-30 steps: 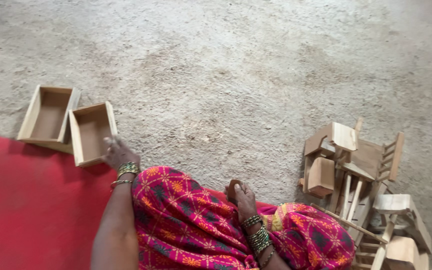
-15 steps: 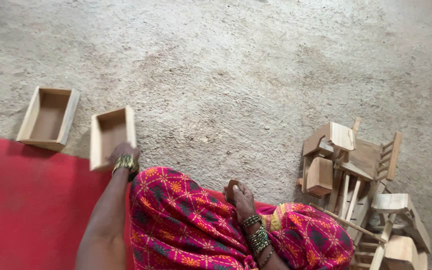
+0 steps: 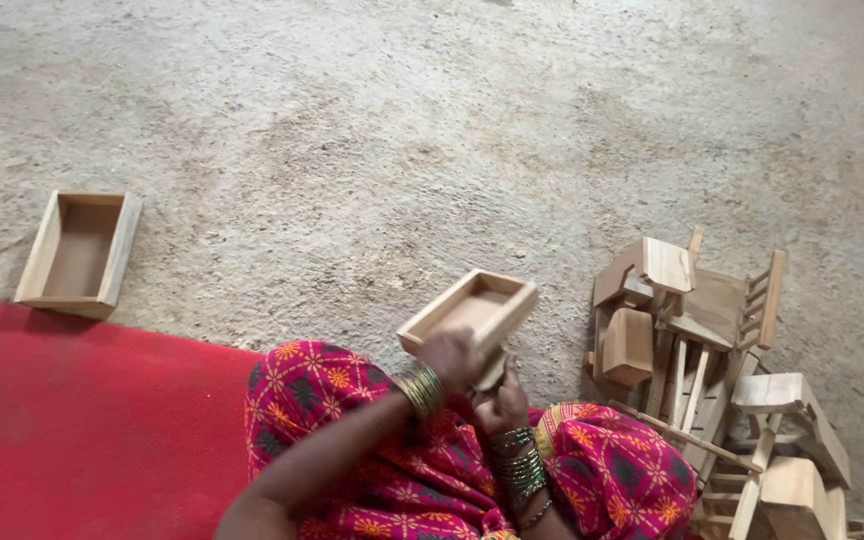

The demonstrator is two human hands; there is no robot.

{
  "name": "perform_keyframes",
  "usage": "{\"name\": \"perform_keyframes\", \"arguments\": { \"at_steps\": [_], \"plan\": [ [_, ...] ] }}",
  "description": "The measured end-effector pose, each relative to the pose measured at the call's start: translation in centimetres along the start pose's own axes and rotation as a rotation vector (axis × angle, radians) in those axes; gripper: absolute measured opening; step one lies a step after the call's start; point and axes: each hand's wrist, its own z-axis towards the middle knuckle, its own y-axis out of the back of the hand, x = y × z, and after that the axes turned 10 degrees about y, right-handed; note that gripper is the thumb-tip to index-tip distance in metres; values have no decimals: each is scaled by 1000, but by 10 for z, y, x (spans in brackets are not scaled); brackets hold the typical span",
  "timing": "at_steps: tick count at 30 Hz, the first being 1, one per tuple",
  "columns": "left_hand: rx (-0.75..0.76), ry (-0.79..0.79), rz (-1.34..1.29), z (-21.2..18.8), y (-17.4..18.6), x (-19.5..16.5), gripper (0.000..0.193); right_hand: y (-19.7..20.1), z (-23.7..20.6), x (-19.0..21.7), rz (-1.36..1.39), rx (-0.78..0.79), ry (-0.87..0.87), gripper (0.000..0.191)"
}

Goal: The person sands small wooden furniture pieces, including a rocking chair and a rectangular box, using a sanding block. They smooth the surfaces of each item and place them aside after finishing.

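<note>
- A small wooden tray [image 3: 472, 312] is held tilted above the lap, clamped at its near edge by the left hand [image 3: 452, 358].
- The right hand [image 3: 500, 400] is pressed beneath it; its grip seems closed, though partly hidden.
- A second tray [image 3: 80, 252] is left on the floor [image 3: 352, 130], well apart.
- The pile of wooden furniture pieces [image 3: 712, 370] is cut off at the frame's lower right.

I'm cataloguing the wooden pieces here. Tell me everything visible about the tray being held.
The tray is a small, shallow rectangular box of pale bare wood, open-topped, with four thin walls and a flat bottom, empty. It is lifted off the floor and tilted, its opening facing up and left. The left hand grips its near edge; the right hand sits just beneath, contact unclear.
</note>
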Motion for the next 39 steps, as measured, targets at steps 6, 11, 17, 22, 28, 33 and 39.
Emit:
{"name": "perform_keyframes", "arguments": {
  "at_steps": [6, 11, 17, 22, 28, 33, 39],
  "plan": [
    [-27, -197, 30, -50, -31, 1, 17, 15, 0, -13, -164, 239, 215, 43],
    [-14, -198, -26, -42, -44, 14, 15, -4, 4, -15, 232, -246, -341, 29],
    [127, -193, 11, -37, -47, 12, 19, -12, 8, -15, 136, -223, -93, 16],
    [-8, -279, 121, -37, -33, 8, 33, -11, 10, -13, 141, -240, -43, 25],
    [-331, -231, 186, -54, -19, 6, 44, -10, 13, -7, 236, -356, -132, 35],
    [-402, 286, -106, -20, -15, 26, 62, -17, 8, 0, 135, -281, -83, 47],
    [-227, 610, -784, -16, -11, 44, 49, -23, 5, 5, 107, -276, -83, 51]
  ]
}}
